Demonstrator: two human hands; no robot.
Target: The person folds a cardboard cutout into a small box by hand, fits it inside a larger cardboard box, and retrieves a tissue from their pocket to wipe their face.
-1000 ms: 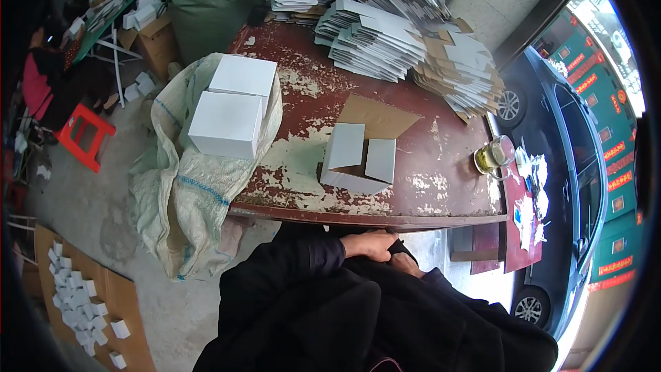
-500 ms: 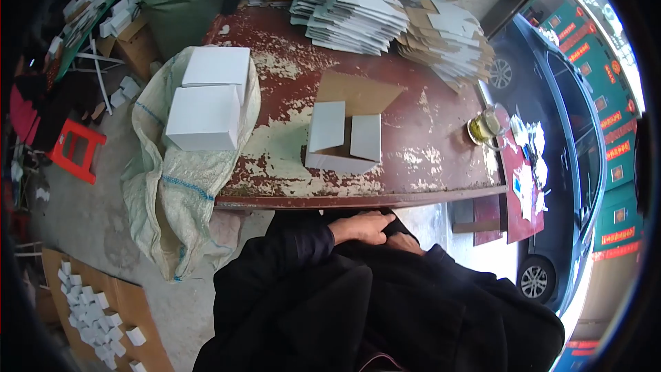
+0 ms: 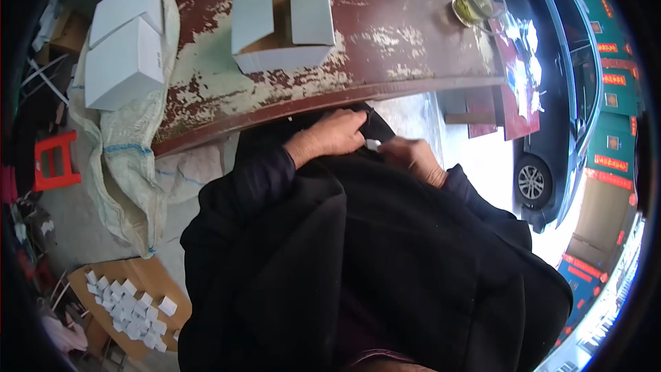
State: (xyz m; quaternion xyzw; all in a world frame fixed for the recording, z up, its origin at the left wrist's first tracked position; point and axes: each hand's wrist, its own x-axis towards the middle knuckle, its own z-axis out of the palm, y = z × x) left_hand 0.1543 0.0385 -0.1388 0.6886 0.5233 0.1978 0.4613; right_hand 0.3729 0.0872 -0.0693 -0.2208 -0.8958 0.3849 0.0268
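Observation:
My left hand (image 3: pixel 334 134) is closed at the front edge of the black jacket (image 3: pixel 289 234), its fingers curled on the dark cloth just below the table edge. Close by on the right is my right hand (image 3: pixel 413 158), fingers bent and somewhat blurred; what they pinch I cannot make out. A small white spot shows between the two hands, too small to name. On the table (image 3: pixel 385 62) above them stands an open white cardboard box (image 3: pixel 282 60), flaps up and brown inside. Neither hand touches it.
Two closed white boxes (image 3: pixel 124 62) rest on a woven sack (image 3: pixel 127 158) at the left. A glass mug (image 3: pixel 478 7) of yellow-green liquid stands near the table's right side. Small white boxes lie on cardboard (image 3: pixel 82 282) below. A red stool (image 3: pixel 58 160) and a car (image 3: pixel 558 96) flank the table.
The view has tipped downward and shifted right, so the stacked flat boxes left the frame. My hands, close together before, are now slightly apart, the right one moved and blurred.

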